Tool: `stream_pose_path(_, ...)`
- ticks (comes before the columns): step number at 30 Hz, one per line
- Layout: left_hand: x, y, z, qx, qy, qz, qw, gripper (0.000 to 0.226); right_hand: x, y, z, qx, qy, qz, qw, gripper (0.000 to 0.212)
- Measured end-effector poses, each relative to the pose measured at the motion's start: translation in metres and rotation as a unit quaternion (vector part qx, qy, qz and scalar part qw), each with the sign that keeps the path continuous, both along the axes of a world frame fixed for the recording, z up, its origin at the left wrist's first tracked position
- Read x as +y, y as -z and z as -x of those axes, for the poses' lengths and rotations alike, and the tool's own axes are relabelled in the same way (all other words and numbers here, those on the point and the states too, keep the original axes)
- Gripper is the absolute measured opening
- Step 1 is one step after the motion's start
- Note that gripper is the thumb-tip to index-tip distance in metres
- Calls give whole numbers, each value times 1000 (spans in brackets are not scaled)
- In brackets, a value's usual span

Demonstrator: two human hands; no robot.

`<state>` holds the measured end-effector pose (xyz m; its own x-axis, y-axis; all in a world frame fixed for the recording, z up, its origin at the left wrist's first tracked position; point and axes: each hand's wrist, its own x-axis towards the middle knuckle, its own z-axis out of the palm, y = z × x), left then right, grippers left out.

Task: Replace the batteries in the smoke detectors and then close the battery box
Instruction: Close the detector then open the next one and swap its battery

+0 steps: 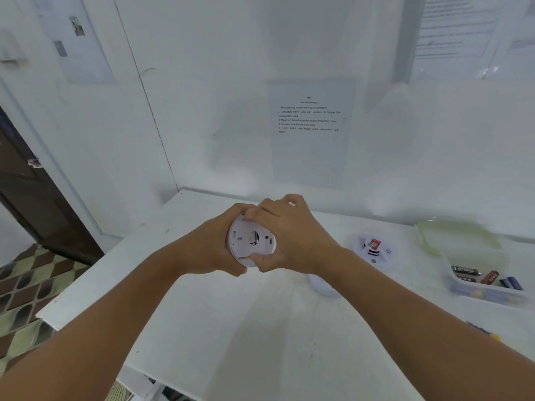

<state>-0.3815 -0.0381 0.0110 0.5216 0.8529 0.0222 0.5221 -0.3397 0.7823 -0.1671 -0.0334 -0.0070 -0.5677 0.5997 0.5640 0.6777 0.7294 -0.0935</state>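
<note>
A round white smoke detector (251, 241) is held above the white table, its back side facing me with a small metal part showing in the middle. My left hand (215, 246) grips its left edge. My right hand (285, 233) curls over its top and right edge, thumb at the bottom rim. A second white smoke detector (373, 250) lies on the table to the right with a red-labelled battery in it. A clear plastic battery box (486, 293) at the far right holds several batteries, and its lid (457, 234) lies apart behind it.
A white round piece (322, 286) lies on the table (231, 328) under my right wrist. A small blue and yellow item (482, 331) sits near the right edge. An instruction sheet (309, 131) hangs on the wall behind. Patterned floor tiles and a dark door are at left.
</note>
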Motion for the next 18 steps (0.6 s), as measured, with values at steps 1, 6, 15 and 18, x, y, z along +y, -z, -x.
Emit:
stream_pose_path(1, 0, -1, 0, 4, 3, 5, 1000, 93, 0, 0, 0, -5, -2, -7, 1000, 69)
stream_pose_path(6, 0, 1, -1, 12, 13, 27, 999, 89, -1, -2, -1, -43, -17, -1, 999, 70)
stream_pose_path(15, -1, 4, 3, 0, 12, 56, 998, 89, -3, 7, -3, 3, -43, 38, 998, 70)
stream_pose_path(18, -1, 8, 12, -25, -9, 64, 998, 92, -6, 10, -5, 121, -39, 67, 990, 65)
